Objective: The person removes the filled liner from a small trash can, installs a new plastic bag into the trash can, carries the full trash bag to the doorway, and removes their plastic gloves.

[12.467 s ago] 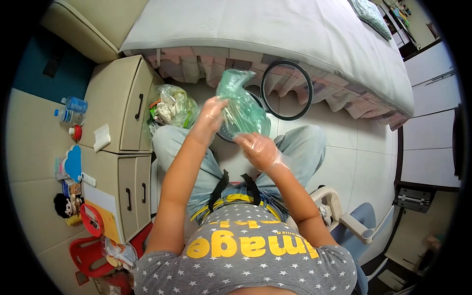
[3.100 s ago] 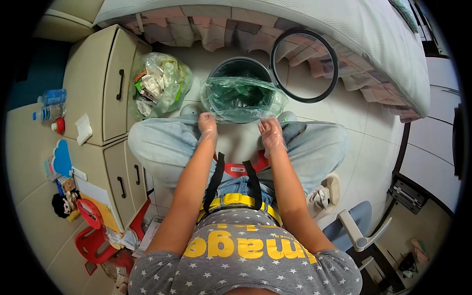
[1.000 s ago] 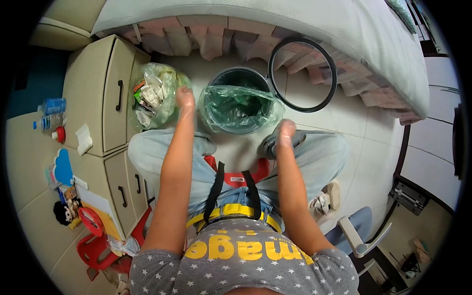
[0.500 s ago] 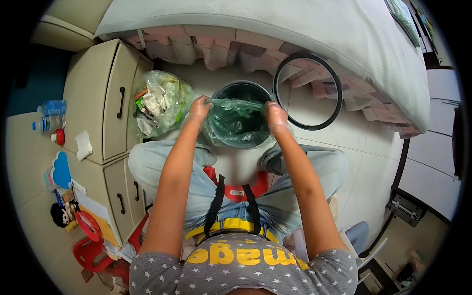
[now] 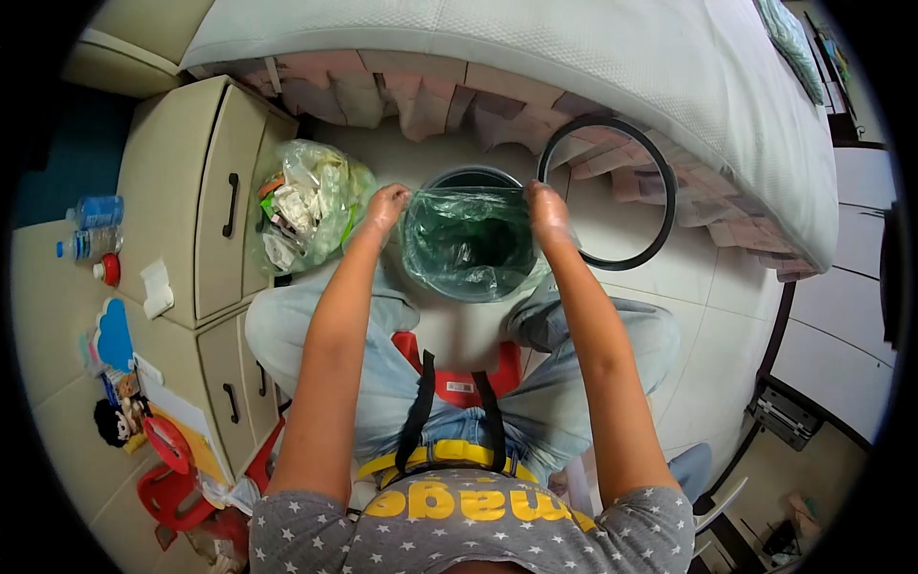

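Note:
A thin green see-through plastic bag (image 5: 469, 244) lines the mouth of a round grey bin (image 5: 473, 176) on the floor between my knees. My left hand (image 5: 388, 205), in what looks like a clear disposable glove, pinches the bag's edge at the left of the bin. On the right, my right hand (image 5: 547, 210), also in a clear glove, grips the same edge, its fingertips partly hidden. The far edge stretches in a nearly straight line between both hands. Just right of my right hand is a black ring (image 5: 666, 215), apart from the bin.
A tied-looking clear bag of rubbish (image 5: 311, 206) sits left of the bin, against a beige cabinet (image 5: 215, 210). Beyond the bin hangs a bed skirt (image 5: 421, 105) under a white bed (image 5: 535, 38). A red stool (image 5: 459, 383) shows between my legs.
The bag's edge, slack and folded before, is now pulled straighter between my hands. Its opening spreads wider over the bin. The view has shifted slightly.

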Available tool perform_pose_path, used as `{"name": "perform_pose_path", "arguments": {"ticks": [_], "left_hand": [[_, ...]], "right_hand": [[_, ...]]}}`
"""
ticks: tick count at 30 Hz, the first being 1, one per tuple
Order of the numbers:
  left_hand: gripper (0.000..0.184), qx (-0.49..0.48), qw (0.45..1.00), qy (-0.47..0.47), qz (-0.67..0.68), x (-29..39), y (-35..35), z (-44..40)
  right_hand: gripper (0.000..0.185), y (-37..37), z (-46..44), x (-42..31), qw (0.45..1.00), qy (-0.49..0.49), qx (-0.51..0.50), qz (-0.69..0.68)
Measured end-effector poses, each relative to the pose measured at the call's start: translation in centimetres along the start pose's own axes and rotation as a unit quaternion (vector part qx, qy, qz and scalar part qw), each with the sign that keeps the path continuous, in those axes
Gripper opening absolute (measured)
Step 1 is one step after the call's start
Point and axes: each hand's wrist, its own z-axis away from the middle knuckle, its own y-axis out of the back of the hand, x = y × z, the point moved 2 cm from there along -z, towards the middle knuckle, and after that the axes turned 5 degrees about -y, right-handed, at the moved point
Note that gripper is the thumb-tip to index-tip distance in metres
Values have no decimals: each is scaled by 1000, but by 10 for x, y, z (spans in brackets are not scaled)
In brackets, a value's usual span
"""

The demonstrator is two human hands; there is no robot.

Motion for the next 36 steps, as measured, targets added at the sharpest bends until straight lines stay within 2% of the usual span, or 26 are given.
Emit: {"name": "perform_pose_path", "arguments": {"ticks": [2, 3, 5, 7, 11, 13, 17, 23, 26, 28, 29, 30, 31, 32, 33, 34, 35, 36], "left_hand": [[10, 4, 1000, -16, -11, 4, -1, -3], [12, 3, 1000, -30, -7, 8, -1, -4], [13, 3, 999, -43, -3, 18, 0, -8], [19, -14, 996, -46, -72, 29, -1, -13], [21, -28, 996, -60, -64, 29, -7, -27], [20, -55, 995, -29, -81, 22, -12, -36], [21, -42, 994, -4, -103, 18, -20, -47], [19, -59, 993, 15, -102, -4, -28, -58], [18, -89, 992, 50, -71, 6, -26, -57], [19, -65, 993, 96, 31, 25, -19, -48], [19, -66, 993, 96, 30, 22, -18, -47], [21, -71, 977, 178, 94, 13, -15, -43], [24, -75, 950, 259, 157, 6, -12, -37], [24, -75, 951, 258, 157, -2, -8, -32], [26, -59, 932, 290, 211, -12, -5, -23], [28, -43, 908, 322, 263, -20, -3, -15], [28, -46, 910, 319, 262, -24, -2, -10], [27, -55, 925, 318, 203, -28, -2, -4]], "right_hand": [[16, -2, -2, -5, 995, 31, 27, 89], [16, -2, -2, -8, 995, 31, 28, 90], [17, -1, -4, -16, 969, 139, 73, 189], [19, -8, -12, -13, 973, 118, 70, 185], [22, -9, -22, -17, 978, 58, 39, 199], [22, -7, -25, -21, 977, 40, 31, 205], [20, -9, -34, -22, 977, -2, 35, 208], [15, -4, -36, -29, 963, 9, 25, 269], [15, -2, -36, -30, 965, 41, 47, 256], [15, 0, -32, -25, 962, 65, 60, 260], [16, 4, -28, -29, 958, 91, 75, 263], [16, 8, -21, -31, 958, 90, 75, 262], [16, 15, -12, -28, 981, 1, 70, 181], [16, 20, -3, -27, 989, -87, 64, 99], [16, 21, 3, -21, 989, -88, 67, 98], [16, 21, 7, -12, 983, -46, 61, 165], [17, 22, 12, -6, 971, -4, 56, 232], [17, 25, 17, -2, 971, -6, 59, 231]]}}
